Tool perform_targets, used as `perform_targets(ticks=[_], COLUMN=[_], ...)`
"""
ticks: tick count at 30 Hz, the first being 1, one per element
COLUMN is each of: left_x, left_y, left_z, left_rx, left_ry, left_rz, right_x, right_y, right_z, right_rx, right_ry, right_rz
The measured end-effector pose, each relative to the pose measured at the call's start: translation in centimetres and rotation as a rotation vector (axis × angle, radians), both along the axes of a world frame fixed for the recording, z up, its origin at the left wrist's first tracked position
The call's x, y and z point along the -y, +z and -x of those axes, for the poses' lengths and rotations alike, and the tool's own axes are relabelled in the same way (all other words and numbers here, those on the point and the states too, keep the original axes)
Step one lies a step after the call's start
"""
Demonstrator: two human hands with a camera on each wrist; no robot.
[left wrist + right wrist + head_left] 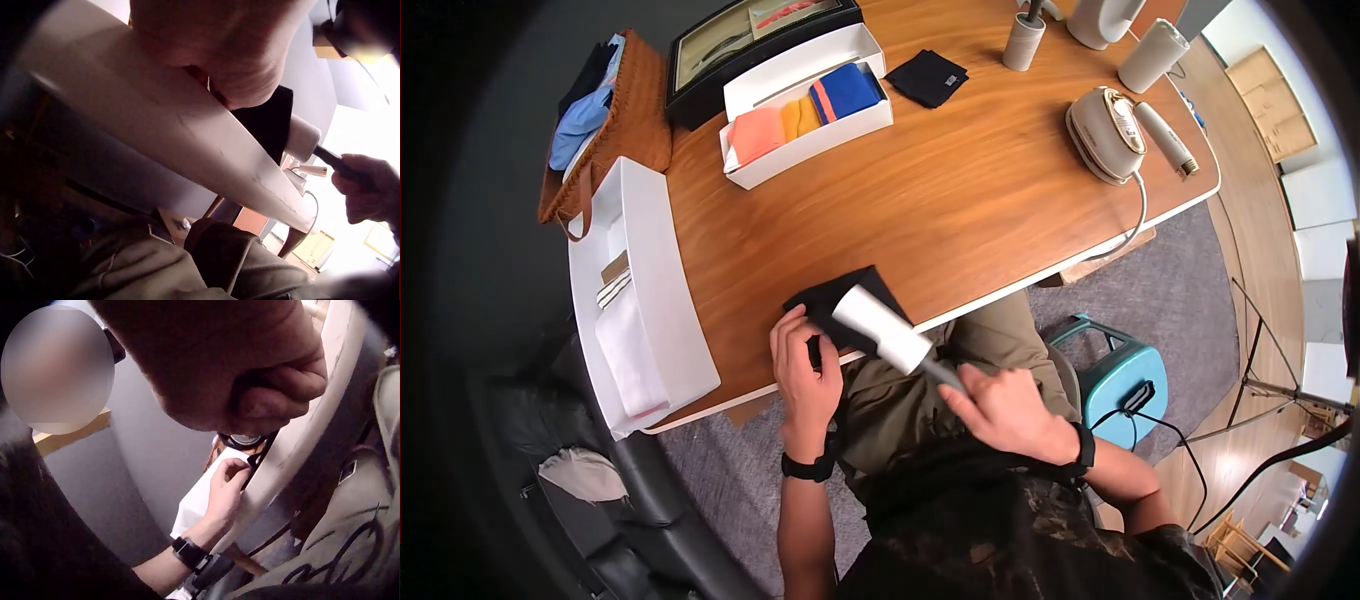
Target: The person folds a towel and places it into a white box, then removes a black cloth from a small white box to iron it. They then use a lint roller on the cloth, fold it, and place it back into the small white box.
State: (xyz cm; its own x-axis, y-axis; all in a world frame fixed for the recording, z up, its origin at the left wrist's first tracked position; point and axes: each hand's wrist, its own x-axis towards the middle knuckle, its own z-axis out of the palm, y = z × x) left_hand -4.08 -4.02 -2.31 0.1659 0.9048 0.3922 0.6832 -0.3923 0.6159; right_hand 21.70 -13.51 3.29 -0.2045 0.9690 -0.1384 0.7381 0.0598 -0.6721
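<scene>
A black cloth [884,288] lies at the table's near edge in the head view. My left hand [805,365] pinches its left side between thumb and fingers; the right wrist view also shows that left hand [228,484] at the dark fabric. With my right hand [1010,412] I grip the grey handle of a lint roller [882,328]. Its white roll lies across the cloth, slightly blurred. From the left wrist view, the roller [303,139] overlaps the cloth's edge [272,125], with the right hand [365,187] round the handle.
A white box [810,150] holds folded coloured fabrics, beside a folded black cloth [928,79]. A long white box [655,290] stands along the left edge near a woven basket [635,110]. A corded garment steamer [1106,135] stands at right; a teal stool [1135,390] is below.
</scene>
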Motion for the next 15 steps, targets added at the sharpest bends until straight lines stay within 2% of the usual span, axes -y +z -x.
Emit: perform_targets(ticks=[3, 6, 8, 15], left_x=[0.1, 0.0, -0.2, -0.2], left_y=[0.2, 0.0, -0.2, -0.1], left_z=[-0.1, 0.0, -0.1, -0.4], left_rx=[0.006, -0.024, -0.049, -0.134], left_ry=[0.025, 0.004, -0.029, -0.004], left_rz=[0.013, -0.015, -0.043, -0.058], right_x=[-0.1, -0.4, -0.6, -1.1], right_y=[-1.1, -1.0, -1.0, -1.0], right_z=[0.8, 0.0, -1.5, -7.7], right_rx=[0.006, 0.007, 0.108, 0.212], right_ry=[0.037, -0.021, -0.125, -0.363], right_rz=[0.013, 0.022, 0.041, 0.029])
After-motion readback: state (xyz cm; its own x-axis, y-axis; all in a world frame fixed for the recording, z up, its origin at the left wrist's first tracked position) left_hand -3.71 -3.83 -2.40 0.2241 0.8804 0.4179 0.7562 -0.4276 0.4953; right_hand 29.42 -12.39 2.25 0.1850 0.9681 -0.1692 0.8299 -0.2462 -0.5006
